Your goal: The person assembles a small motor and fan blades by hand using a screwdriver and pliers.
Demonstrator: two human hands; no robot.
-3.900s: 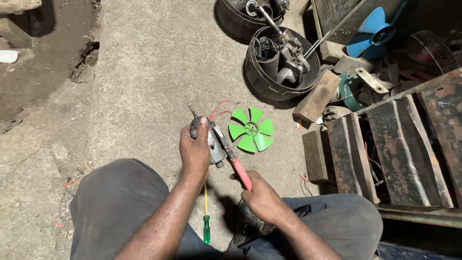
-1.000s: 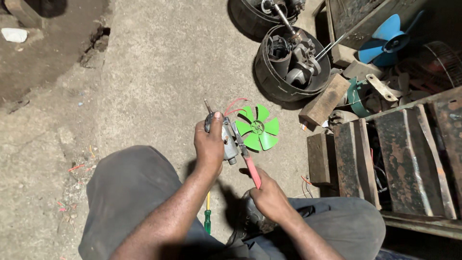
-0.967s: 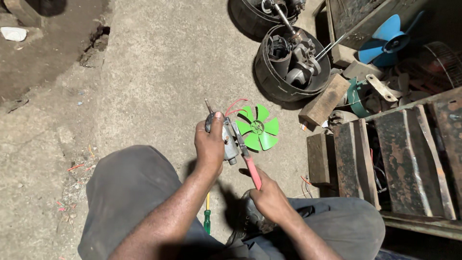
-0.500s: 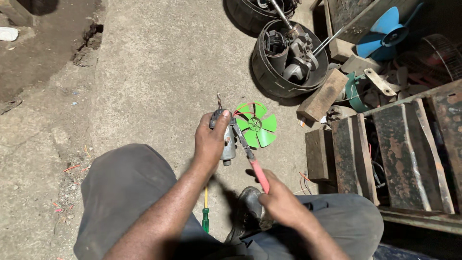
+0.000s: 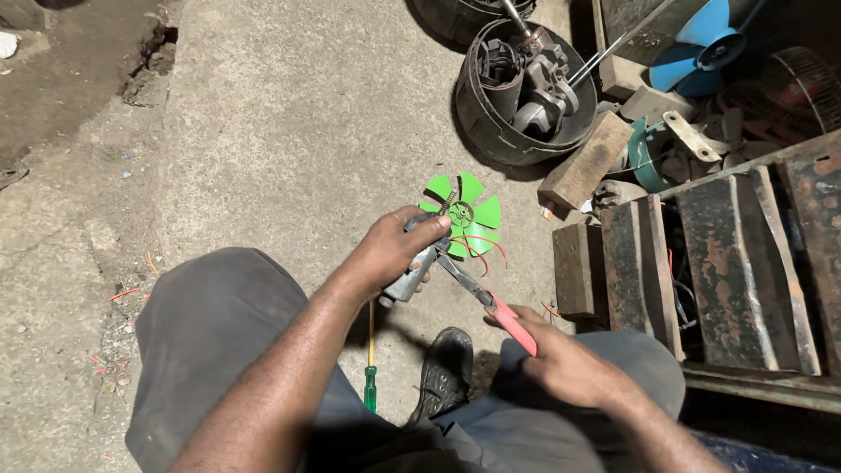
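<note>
My left hand grips a small grey metal motor with thin red wires trailing from it. My right hand holds red-handled pliers; their jaws reach up to the motor beside my left fingers. A green plastic fan blade lies on the concrete floor just behind the motor. Both hands are above my knees, in grey trousers.
A green-handled screwdriver lies on the floor between my legs, near my black shoe. A black tub of metal parts, a wooden block, a blue fan and rusty metal crates crowd the right side.
The view shifted slightly. My left hand has turned the motor and brought it lower, and my right hand has moved the pliers rightward and down while staying on the motor.
</note>
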